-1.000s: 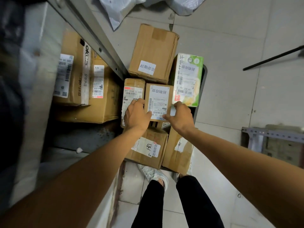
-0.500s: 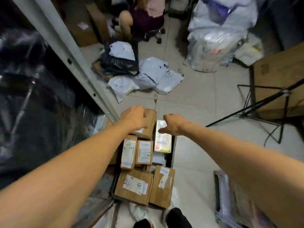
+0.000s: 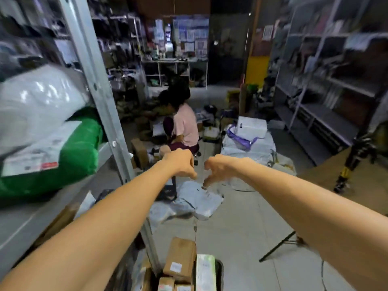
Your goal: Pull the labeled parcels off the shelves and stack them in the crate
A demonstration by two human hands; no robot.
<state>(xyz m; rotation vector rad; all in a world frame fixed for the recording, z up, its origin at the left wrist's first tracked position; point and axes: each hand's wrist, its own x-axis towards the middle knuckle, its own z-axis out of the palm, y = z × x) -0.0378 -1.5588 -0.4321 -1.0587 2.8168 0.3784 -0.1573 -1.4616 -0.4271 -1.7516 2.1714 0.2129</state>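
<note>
The left grip [image 3: 181, 163] and right grip [image 3: 218, 168] hang loosely curled, empty; the green parcel [image 3: 84, 143] on the shelf [image 3: 31, 213] lies leftward, nearer the left grip.

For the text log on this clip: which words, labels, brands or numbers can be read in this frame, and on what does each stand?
No text is legible; the whole frame is motion-blurred.
White label on the green parcel: print and a red strip, unreadable.
White sticker on the brown box: too small.
Green-and-white carton: print blurred.
Papers on the back wall: blurred.
</note>
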